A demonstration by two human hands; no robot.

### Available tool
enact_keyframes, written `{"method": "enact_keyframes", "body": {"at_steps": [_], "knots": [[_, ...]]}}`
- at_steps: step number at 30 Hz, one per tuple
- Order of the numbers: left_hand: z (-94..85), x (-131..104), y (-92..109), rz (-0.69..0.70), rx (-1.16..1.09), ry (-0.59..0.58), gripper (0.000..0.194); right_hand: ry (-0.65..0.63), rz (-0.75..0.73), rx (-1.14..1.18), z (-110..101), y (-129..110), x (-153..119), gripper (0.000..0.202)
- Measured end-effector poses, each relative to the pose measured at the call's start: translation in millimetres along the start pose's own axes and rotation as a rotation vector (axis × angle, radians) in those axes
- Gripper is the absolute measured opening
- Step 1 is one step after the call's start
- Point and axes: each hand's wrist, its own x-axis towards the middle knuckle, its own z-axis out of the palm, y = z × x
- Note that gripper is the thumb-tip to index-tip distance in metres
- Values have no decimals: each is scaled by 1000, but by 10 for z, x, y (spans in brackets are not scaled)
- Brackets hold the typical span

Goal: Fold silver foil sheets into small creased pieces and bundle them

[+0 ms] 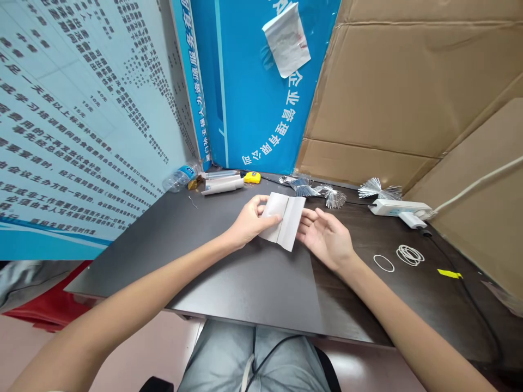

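Observation:
My left hand (247,224) grips a creased piece of pale grey paper (291,220), its thumb lying on the front face and its fingers behind. A fold runs down the paper's middle, with a thin dark line along it. At the paper's right edge is my right hand (329,239), palm turned up, thumb and fingers apart. Its fingertips reach behind that edge, and whether they touch the paper I cannot tell. Both hands are above the dark desk (245,294).
At the back lie rolled papers (223,185), a yellow tape measure (252,177), a plastic bottle (183,177) and fanned silvery bundles (333,196). To the right are a power strip (398,208), white rubber bands (409,255), a yellow strip (449,274) and a black cable (476,310). Cardboard (408,81) walls the back.

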Motion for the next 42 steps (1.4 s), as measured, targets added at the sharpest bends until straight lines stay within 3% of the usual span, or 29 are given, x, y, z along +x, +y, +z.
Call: {"method": "enact_keyframes", "body": {"at_steps": [3, 9, 14, 18, 24, 30, 37, 42], "knots": [[27, -8, -46, 41, 4, 51, 70, 3, -31, -47, 40, 55, -9, 41], [98, -57, -23, 91, 18, -22, 55, 26, -82, -93, 100, 80, -24, 42], [124, -90, -14, 88, -53, -55, 57, 6, -63, -21, 103, 9, -35, 34], [127, -89, -39, 106, -50, -29, 56, 15, -84, -143, 120, 27, -72, 38], [169, -125, -52, 171, 63, -42, 44, 65, -224, -309, 73, 153, -41, 36], [206, -210, -18, 174, 249, -3, 28, 118, -254, -350, 44, 167, -28, 31], [226, -263, 76, 211, 116, -74, 36, 173, -280, -369, 89, 108, -58, 26], [230, -254, 97, 217, 97, -12, 36, 121, -303, -438, 115, 102, -85, 23]]}}
